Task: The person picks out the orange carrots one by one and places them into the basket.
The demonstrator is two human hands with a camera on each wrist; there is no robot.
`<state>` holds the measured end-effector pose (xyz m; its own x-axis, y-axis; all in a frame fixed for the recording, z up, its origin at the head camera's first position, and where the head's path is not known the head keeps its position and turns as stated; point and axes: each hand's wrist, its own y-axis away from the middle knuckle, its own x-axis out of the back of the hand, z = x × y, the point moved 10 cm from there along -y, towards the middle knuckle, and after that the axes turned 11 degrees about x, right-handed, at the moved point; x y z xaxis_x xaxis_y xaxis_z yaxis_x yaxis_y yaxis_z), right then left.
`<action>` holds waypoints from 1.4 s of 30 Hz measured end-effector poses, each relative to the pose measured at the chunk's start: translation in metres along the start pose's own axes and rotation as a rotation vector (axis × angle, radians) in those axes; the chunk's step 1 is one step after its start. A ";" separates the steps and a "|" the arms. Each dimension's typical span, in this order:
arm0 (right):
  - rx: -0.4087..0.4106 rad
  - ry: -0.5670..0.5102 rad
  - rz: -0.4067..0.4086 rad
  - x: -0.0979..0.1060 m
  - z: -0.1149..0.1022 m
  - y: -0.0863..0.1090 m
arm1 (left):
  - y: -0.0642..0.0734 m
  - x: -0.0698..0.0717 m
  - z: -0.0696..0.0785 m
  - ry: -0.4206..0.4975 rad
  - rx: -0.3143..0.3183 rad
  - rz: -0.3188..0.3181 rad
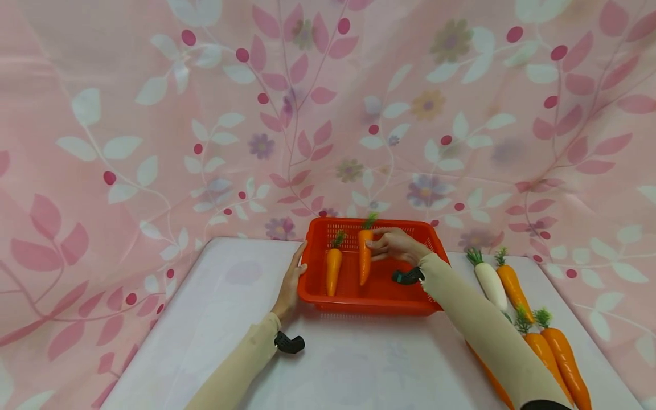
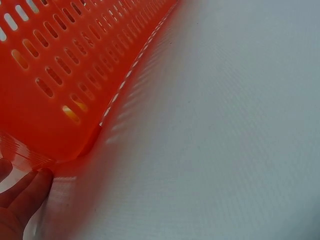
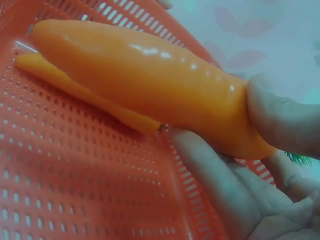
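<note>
Carrot, pinched by the right hand, hung over the basket, central in my head view, which alone showed the radish, lower right. Left-wrist view, lower left: left hand touching the basket; whether gripping, I couldn't tell.

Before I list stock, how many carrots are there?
6: one carrot in the right hand, one carrot in the basket, one carrot beside the white radish, two carrots nearer on the table, apparently another carrot partly behind the right sleeve, which may hide more.
</note>
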<state>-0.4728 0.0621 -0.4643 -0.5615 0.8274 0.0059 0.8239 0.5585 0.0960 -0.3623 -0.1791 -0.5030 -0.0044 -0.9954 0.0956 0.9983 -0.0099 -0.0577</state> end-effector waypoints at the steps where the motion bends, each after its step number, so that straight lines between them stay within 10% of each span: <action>1: -0.003 -0.002 0.000 -0.002 0.002 -0.001 | 0.000 0.000 0.000 0.001 0.000 0.000; 21: -0.093 0.076 -0.050 -0.025 0.030 -0.014 | 0.001 -0.002 0.004 0.001 -0.062 -0.022; 30: -0.082 0.149 -0.066 -0.027 0.032 -0.013 | -0.016 0.008 -0.022 0.027 -0.101 -0.076; 42: -0.100 0.233 -0.058 -0.028 0.040 -0.023 | -0.001 -0.003 0.007 0.035 -0.047 -0.019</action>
<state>-0.4728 0.0287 -0.5064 -0.6197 0.7516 0.2260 0.7847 0.5866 0.2006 -0.3624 -0.1752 -0.4964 -0.0264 -0.9977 0.0621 0.9942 -0.0327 -0.1028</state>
